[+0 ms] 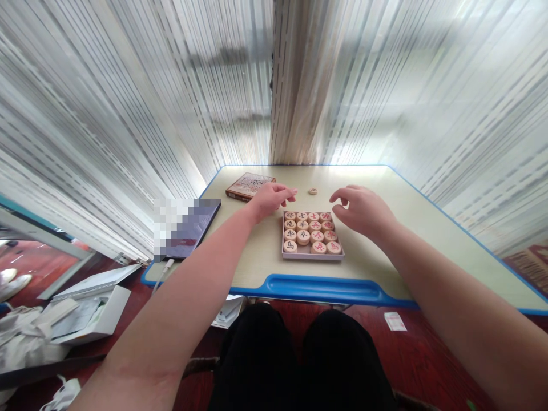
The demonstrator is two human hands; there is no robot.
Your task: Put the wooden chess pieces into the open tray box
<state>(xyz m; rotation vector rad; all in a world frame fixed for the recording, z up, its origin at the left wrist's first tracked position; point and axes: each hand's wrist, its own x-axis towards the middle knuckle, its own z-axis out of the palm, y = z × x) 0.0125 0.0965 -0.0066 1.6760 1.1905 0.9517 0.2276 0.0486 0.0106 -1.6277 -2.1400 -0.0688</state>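
A shallow white tray [313, 256] holds several round wooden chess pieces [303, 236] with red and black characters, laid in rows. My left hand [270, 199] hovers just past the tray's far left corner, fingers drawn together in a pinch; I cannot make out anything in them. My right hand [363, 210] hangs over the tray's right edge, fingers curled downward and apart, holding nothing. One loose wooden piece [313, 190] lies on the table beyond the tray, between the two hands.
The table [411, 228] is pale with a blue rim. A brown game box lid [248, 185] lies at the far left, a dark tablet or book [192, 227] at the left edge. White boxes and bags [81, 314] sit on the floor left. Striped curtains hang behind.
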